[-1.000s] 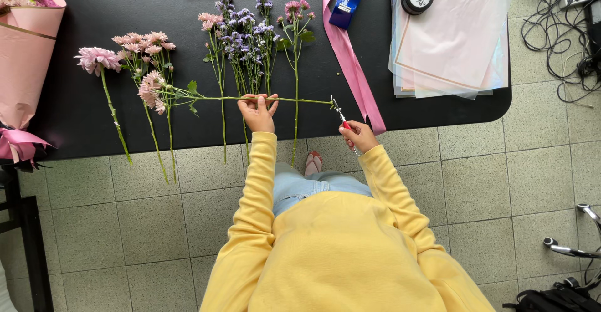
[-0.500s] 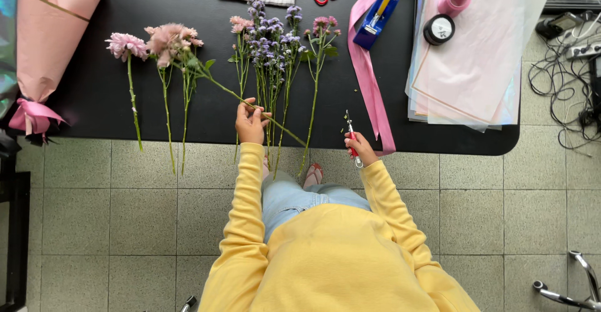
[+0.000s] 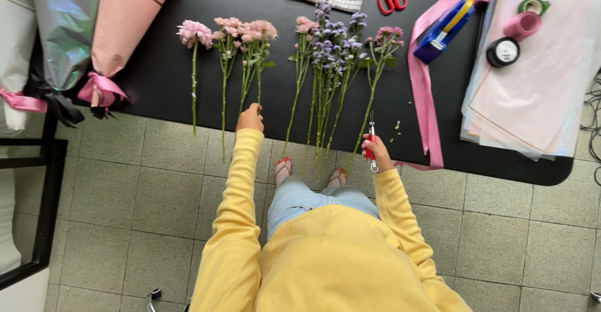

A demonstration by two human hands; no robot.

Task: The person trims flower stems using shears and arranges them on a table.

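My left hand (image 3: pixel 250 119) pinches a pink flower stem (image 3: pixel 258 86) on the bench (image 3: pixel 163 74), grip closed; my right hand (image 3: pixel 374 152) grips red-handled snips (image 3: pixel 371 142) tight.

**Bright, even light and a sharp overhead view**

The scene is brightly and evenly lit, with soft light that seems to come from above. Shadows are faint: only thin, pale ones lie under the flower stems (image 3: pixel 313 99) on the black table (image 3: pixel 188 80). The matte tabletop shows almost no glare, while the iridescent wrapping (image 3: pixel 62 24) at the upper left catches a shimmering sheen. The pale paper sheets (image 3: pixel 538 105) at the right look slightly washed out. Focus is sharp across most of the frame, including the floor tiles (image 3: pixel 125 193). Straight lines bend a little toward the corners, as with a wide lens. No motion blur shows.
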